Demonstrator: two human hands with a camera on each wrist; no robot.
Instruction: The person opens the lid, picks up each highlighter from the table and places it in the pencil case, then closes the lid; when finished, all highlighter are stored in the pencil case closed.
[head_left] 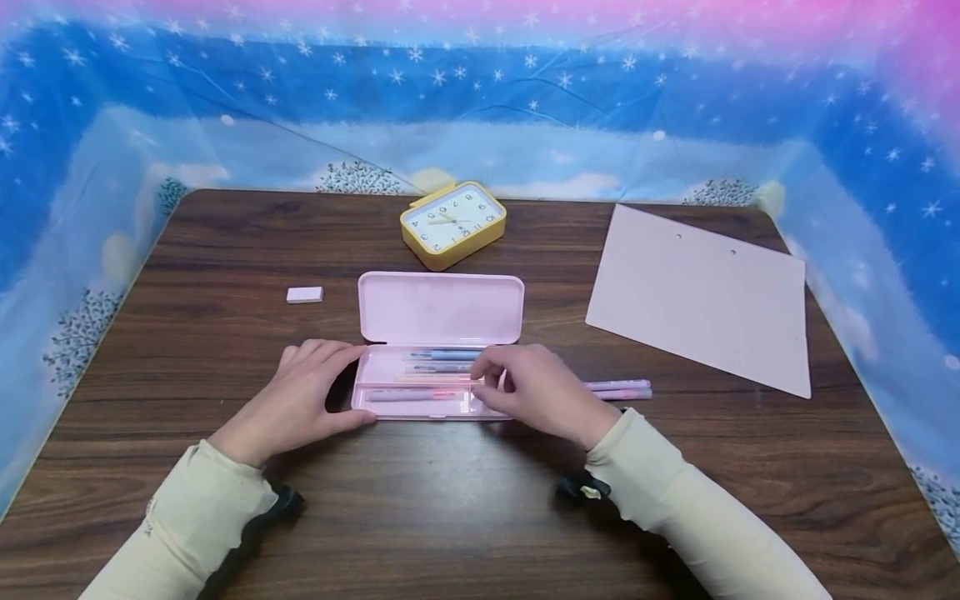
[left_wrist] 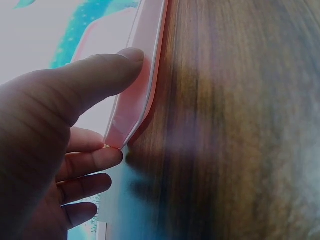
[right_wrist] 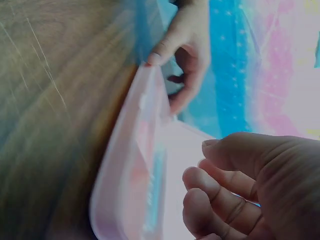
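Observation:
A pink pencil case (head_left: 441, 308) stands unfolded mid-table, its lid tipped back. Several pens (head_left: 442, 356) lie in its rear compartment, some bluish, and a pink-purple pen (head_left: 408, 395) lies in the front one. My left hand (head_left: 296, 400) holds the case's left end, thumb at the front side and fingers at the back corner, as the left wrist view shows. Over the case's right half hovers my right hand (head_left: 536, 387), fingers loosely bent with nothing seen between them in the right wrist view. It hides that end of the case.
Pink-purple pens (head_left: 618, 389) lie on the table right of the case. A white eraser (head_left: 304, 295) sits at the left, a yellow alarm clock (head_left: 453, 225) behind the lid. At the right lies a pale pink board (head_left: 701, 300) with two small holes.

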